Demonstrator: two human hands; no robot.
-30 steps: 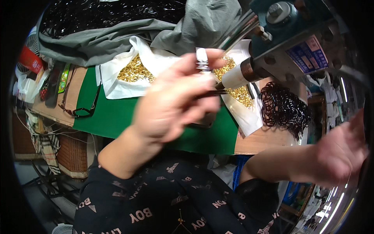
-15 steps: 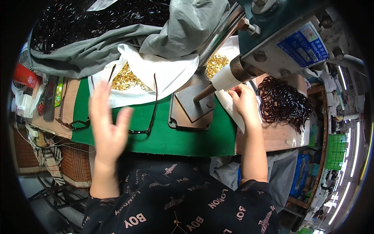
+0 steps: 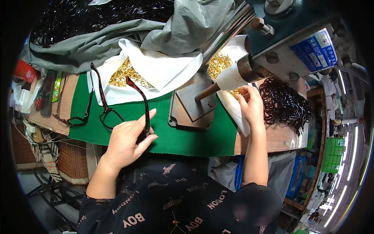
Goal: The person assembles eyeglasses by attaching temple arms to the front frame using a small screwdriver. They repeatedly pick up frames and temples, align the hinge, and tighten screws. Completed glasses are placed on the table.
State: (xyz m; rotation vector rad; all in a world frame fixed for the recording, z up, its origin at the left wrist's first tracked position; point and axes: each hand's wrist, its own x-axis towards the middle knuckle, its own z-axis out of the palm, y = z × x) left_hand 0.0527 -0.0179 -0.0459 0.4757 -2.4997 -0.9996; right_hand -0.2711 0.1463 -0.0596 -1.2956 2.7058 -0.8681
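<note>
My left hand (image 3: 126, 140) is closed around the near right part of a dark reddish eyeglass frame (image 3: 112, 118), which stands over the green cloth with both temples pointing up and away. A second eyeglass frame (image 3: 78, 121) lies to its left at the cloth's edge. On the right, my right hand (image 3: 252, 105) pinches with its fingertips at the small gold metal pieces (image 3: 220, 65) on white paper. Whatever sits between those fingertips is too small to make out. Between the hands stands the hand press, its rod (image 3: 205, 92) above a square metal plate (image 3: 191, 104).
A white cloth (image 3: 163, 72) holds another heap of gold pieces (image 3: 127, 76). Dark glossy eyeglass parts (image 3: 286, 103) are piled at the right. More dark frames (image 3: 97, 23) lie at the back behind a grey cover (image 3: 89, 54). The press head (image 3: 292, 46) overhangs the upper right.
My left hand has come down from above the cloth and closed on the eyeglass frame, which is now tilted up. My right hand stays at the gold pieces.
</note>
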